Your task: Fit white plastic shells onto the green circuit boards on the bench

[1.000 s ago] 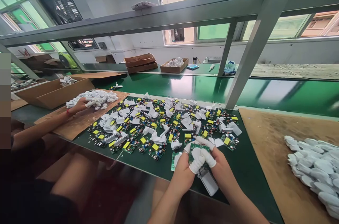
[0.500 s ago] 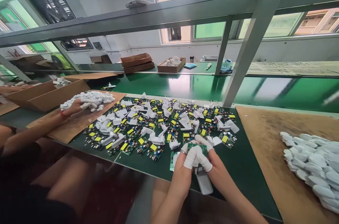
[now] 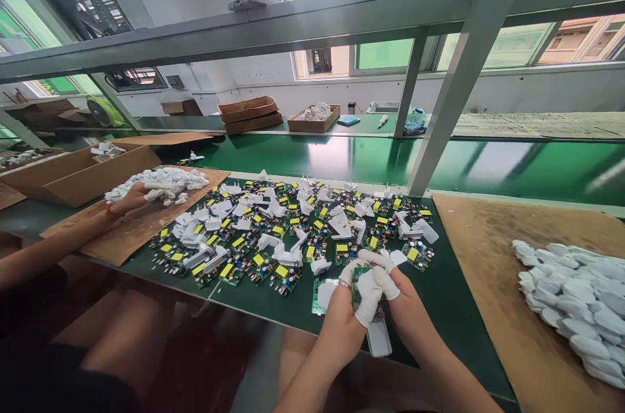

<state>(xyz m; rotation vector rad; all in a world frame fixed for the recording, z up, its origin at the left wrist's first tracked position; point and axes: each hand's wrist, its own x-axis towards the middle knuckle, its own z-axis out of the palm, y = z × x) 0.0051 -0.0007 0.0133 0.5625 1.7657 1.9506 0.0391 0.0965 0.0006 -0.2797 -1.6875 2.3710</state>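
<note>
Both of my hands, wearing white finger covers, meet over the front edge of the green bench mat. My left hand and my right hand are closed on a green circuit board between them, thumbs pressed against a white piece on its face. Fingers hide much of the board. Just below, a white plastic housing hangs over the edge; whether it is joined to the board is hidden. Beside my left hand lies another circuit board with a white piece on it.
Many circuit boards with yellow blocks and white housings cover the mat ahead. White oval pieces are heaped on cardboard at right. On the left, a co-worker's hand touches another white heap. A slanted metal post stands ahead.
The board has turned between my hands, and more of the white piece on it shows. My thumbs have shifted slightly right. The co-worker's hand stays at its heap.
</note>
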